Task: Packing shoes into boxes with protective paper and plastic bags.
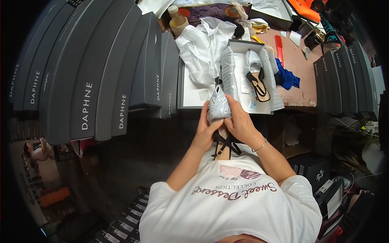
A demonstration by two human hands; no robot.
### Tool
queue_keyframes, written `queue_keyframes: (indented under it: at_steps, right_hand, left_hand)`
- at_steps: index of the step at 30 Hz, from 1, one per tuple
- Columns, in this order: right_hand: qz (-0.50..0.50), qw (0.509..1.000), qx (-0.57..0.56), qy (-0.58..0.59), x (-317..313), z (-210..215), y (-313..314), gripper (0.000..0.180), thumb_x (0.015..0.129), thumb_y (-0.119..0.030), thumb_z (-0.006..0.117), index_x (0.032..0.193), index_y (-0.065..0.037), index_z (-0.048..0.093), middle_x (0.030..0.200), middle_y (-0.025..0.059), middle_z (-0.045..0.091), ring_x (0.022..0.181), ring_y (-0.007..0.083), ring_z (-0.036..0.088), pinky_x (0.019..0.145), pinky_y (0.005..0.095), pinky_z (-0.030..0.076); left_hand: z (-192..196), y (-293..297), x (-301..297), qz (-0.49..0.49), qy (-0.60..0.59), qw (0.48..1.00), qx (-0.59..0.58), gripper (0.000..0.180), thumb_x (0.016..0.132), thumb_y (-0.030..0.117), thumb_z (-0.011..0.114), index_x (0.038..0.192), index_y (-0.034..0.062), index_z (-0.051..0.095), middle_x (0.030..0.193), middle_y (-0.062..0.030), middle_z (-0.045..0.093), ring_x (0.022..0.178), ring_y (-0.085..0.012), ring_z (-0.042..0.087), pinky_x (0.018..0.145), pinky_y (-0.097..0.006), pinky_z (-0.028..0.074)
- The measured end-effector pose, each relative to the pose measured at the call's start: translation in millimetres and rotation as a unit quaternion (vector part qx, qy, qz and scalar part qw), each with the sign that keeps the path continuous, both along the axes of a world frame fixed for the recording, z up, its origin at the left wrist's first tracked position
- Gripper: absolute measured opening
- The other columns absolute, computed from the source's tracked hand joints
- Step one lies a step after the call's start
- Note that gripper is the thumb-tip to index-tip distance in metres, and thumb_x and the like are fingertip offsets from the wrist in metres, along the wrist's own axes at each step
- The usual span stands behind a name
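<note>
Both my hands grip a black strappy shoe [222,154] in front of my chest, its toe end pointing away from me. Crinkled pale wrapping [219,106] covers that toe. My left hand [204,128] is closed on the left side of the wrapped part, and my right hand [242,124] closes on it from the right; the thumbs come near each other at its lower end. Just beyond lies an open shoe box [244,106] lined with translucent wrap. The matching shoe [260,88], toe also wrapped, rests inside it with small paper slips alongside.
White tissue paper [200,50] lies over a box lid [192,91] on the table [302,95]. Tall stacks of dark grey shoe boxes [87,77] rise at left, with more boxes [344,81] at right. Nearby are a blue cloth [287,76], red brush [279,49] and bottle [177,20].
</note>
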State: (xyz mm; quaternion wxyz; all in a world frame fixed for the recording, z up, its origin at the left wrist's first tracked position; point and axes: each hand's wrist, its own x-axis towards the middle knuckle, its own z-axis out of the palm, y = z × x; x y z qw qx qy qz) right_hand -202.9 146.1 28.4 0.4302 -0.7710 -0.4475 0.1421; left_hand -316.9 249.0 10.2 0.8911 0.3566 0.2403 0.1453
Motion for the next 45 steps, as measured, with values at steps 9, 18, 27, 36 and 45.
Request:
queue_keyframes:
  at_steps: [9,18,27,36,45]
  right_hand:
    - [0.136,0.972,0.011,0.193,-1.1,15.1,4.3,0.091,0.082,-0.031,0.072,0.147,0.000,0.016,0.130,0.0246,0.044,0.115,0.0331,0.049,0.096,0.0362,0.042]
    - [-0.015,0.780,0.219,0.587,83.5,6.2,-68.8,0.074,0.078,-0.008,0.055,0.146,-0.009,0.027,0.116,0.0197,0.054,0.081,0.0216,0.062,0.069,0.0311,0.053]
    - [0.047,0.617,0.353,0.701,102.7,4.8,-67.9,0.072,0.080,-0.031,0.059,0.141,-0.008,0.029,0.128,0.0255,0.047,0.076,0.0222,0.061,0.054,0.0315,0.051]
    - [0.084,0.434,0.477,0.760,110.2,0.5,-74.7,0.061,0.086,-0.045,0.050,0.117,0.009,0.048,0.103,0.0105,0.054,0.071,0.0137,0.046,0.057,0.0255,0.041]
    - [0.126,0.483,0.429,0.753,64.5,47.3,-96.0,0.055,0.089,-0.039,0.048,0.118,0.007,0.046,0.101,0.0142,0.055,0.061,0.0134,0.044,0.050,0.0225,0.043]
  left_hand:
    - [7.2,22.3,11.9,0.040,-0.035,0.991,-0.123,0.042,0.093,0.032,0.052,0.124,0.0039,0.048,0.114,-0.0105,0.057,0.109,-0.0241,0.055,0.095,-0.040,0.045]
    - [48.8,97.3,98.2,-0.027,0.164,0.824,0.542,0.041,0.086,0.021,0.066,0.121,0.0018,0.058,0.103,-0.0168,0.064,0.098,-0.0279,0.062,0.083,-0.035,0.048]
    - [-90.6,286.7,317.1,0.107,0.253,0.681,0.678,0.033,0.084,0.023,0.065,0.102,-0.0041,0.061,0.089,-0.0140,0.065,0.079,-0.0252,0.061,0.072,-0.034,0.049]
    - [67.9,212.2,296.6,0.252,0.055,0.759,0.598,0.022,0.088,0.017,0.062,0.097,-0.0028,0.063,0.079,-0.0033,0.059,0.066,-0.0128,0.047,0.063,-0.028,0.042]
    - [77.9,134.9,251.9,0.184,-0.054,0.692,0.696,0.022,0.081,0.006,0.058,0.100,0.0010,0.068,0.075,-0.0067,0.063,0.065,-0.0133,0.054,0.062,-0.029,0.044]
